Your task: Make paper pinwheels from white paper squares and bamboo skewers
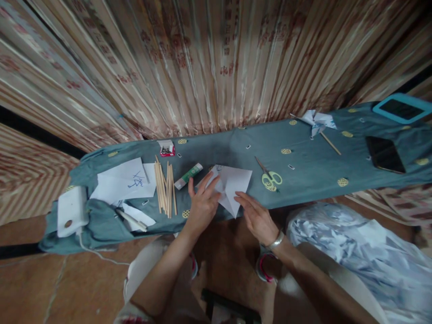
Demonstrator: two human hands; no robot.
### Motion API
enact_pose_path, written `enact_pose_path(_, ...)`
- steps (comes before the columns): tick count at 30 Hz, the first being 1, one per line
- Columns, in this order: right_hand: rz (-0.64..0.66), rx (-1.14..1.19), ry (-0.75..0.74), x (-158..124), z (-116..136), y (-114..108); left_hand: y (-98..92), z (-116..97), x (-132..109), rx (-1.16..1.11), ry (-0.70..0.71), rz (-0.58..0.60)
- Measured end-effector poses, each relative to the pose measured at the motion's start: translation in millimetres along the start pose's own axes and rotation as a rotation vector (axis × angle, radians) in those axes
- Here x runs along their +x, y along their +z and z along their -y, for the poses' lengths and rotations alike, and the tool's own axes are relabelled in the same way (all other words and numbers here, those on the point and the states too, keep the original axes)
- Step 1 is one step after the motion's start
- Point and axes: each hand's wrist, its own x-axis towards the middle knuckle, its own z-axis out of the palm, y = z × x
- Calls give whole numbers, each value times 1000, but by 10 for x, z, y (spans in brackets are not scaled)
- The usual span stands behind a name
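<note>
At the near edge of the cloth-covered surface (219,150), a folded white paper (236,182) lies flat. Its sharp corner points toward the person, and its long axis runs from far to near. The left hand (202,204) presses flat on its left part, fingers spread. The right hand (256,218), fingers loosely apart, touches the near corner. Wooden sticks (165,189) lie just left.

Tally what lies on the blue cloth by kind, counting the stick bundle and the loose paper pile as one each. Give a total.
Folded white paper: 1
Loose paper pile: 1
Pale rod: 1
Wooden stick bundle: 1
Glue stick: 1
Scissors: 1
Paper pinwheel: 1
Dark phone: 1
Blue-cased tablet: 1
Small red box: 1
White block: 1
Total: 11
</note>
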Motion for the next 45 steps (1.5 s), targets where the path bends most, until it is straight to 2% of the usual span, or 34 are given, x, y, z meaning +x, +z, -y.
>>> enact_pose_path(3, -22, -75, 28, -9, -64, -83, 13, 21, -17, -95, 5, 23)
enact_pose_path(8, 21, -314, 107, 34, -160, -249, 87, -27, -174, -246, 38, 83)
enact_pose_path(10, 31, -318, 100, 43, -216, -290, 84, -29, -241, -283, 59, 88)
enact_pose_path(13, 73, -176, 80, 42, -312, -309, 43, -6, -289, -309, 50, 113)
enact_pose_path(17, 147, 98, 186, 78, -400, -285, 10, 41, -263, -325, -42, 137)
enact_pose_path(20, 164, 195, 290, 148, -424, -260, 38, 89, -231, -308, -151, 133)
enact_pose_path(25, 154, 216, 419, 227, -430, -231, 94, 164, -210, -389, -351, 159)
enact_pose_path(30, 110, 166, 512, 252, -376, -216, 111, 173, -201, -409, -454, 234)
enact_pose_path(34, 72, 146, 519, 287, -345, -170, 122, 168, -173, -401, -489, 296)
enact_pose_path(40, -41, 57, 434, 279, -413, -27, 109, 161, -118, -323, -501, 339)
enact_pose_path(45, -41, 9, 405, 256, -464, 28, 123, 170, -107, -298, -474, 320)
